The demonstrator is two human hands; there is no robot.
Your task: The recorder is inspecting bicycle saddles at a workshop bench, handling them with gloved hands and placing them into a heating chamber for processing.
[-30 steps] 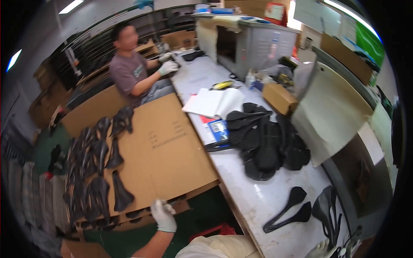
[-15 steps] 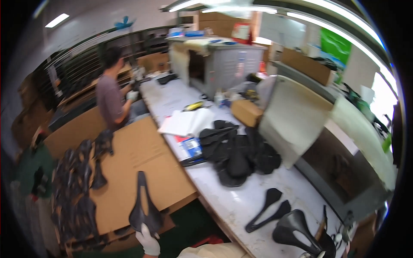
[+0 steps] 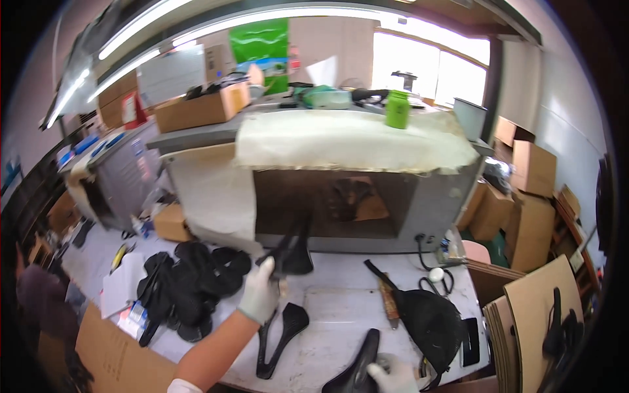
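My left hand [image 3: 259,293], in a pale glove, is raised over the middle of the white table [image 3: 334,301]. Its fingers are closed on a black bike saddle [image 3: 298,255] with an open slot, slightly blurred. Below that hand, a slotted black saddle piece [image 3: 292,321] lies on the tabletop. At the lower edge my right hand [image 3: 395,374], also gloved, grips a smooth black saddle [image 3: 357,368]; part of both is cut off by the frame. Beside it to the right sits a black fabric bag-like thing [image 3: 429,324].
Dark saddle covers [image 3: 190,285] are heaped at the left. Behind the table stands a grey metal box [image 3: 334,243] with an open front and a pale cloth [image 3: 354,141] over it. A phone [image 3: 470,342] lies near the right edge, cardboard sheets [image 3: 544,327] beyond it.
My view has swung right, away from the cardboard with rows of saddles and the co-worker. My left hand, with a saddle in it, is now over the table; my right hand has come into view.
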